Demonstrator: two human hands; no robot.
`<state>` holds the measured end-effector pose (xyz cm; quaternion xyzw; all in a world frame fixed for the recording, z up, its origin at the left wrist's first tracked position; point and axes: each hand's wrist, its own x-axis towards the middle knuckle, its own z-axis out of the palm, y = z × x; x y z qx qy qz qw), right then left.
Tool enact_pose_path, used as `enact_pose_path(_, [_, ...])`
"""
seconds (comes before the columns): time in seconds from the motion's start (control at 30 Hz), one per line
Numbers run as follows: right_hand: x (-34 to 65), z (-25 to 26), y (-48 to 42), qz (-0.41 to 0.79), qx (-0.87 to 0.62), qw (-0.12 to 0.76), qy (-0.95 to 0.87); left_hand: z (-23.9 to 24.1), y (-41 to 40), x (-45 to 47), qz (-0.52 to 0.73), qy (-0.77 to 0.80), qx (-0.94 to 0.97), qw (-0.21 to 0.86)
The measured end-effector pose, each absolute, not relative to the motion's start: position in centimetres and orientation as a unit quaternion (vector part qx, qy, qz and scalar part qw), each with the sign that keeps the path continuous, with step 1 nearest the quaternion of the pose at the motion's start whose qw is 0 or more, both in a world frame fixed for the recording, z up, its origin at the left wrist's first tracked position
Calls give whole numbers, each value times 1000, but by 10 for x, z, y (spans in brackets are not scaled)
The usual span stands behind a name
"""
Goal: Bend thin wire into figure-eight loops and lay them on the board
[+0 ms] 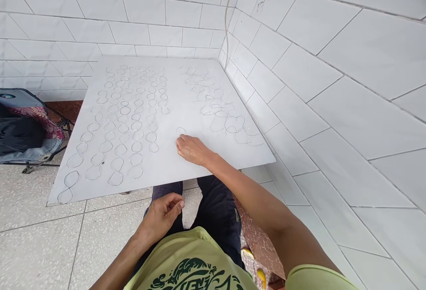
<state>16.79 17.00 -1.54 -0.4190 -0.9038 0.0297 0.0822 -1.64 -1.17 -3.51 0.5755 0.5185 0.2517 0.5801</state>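
My right hand (191, 148) is closed, its fingers pinched low over the white board (173, 165). A thin wire loop (180, 128) shows just beyond those fingertips; the rest of it is hidden under the hand. Over my lap, short of the board's near edge, my left hand (164, 213) has its fingers curled and thumb against them. Whatever it may hold is too small or hidden to see. Left of my right hand lie rows of wire figure-eights (68, 187). Loose, tangled curved wires (229, 128) lie on the board's right side.
White tiled walls (333, 103) meet behind the board and run close along its right side. A cable (226, 23) hangs in the corner. At the left stands a folding chair (49, 134) with dark cloth (20, 134) on it. Speckled floor tiles (40, 236) lie below.
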Motion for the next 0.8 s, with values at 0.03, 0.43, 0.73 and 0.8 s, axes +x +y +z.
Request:
enact_pose_path(0.03, [174,-18,161,40,-424,105,-899,-35,-10,-16,255,513,566,593])
enact_pose_path(0.43, [183,-21,122,109,-574,212,-783,-13,19,-5,302,542,534,574])
enact_pose_path(0.73, [164,-19,127,25,-530,100,-842,-26,5,-10,272,547,559,561])
enact_pose_path(0.8, [165,-22,126,15,-521,98,-848,-26,6,-11,270,553,555,559])
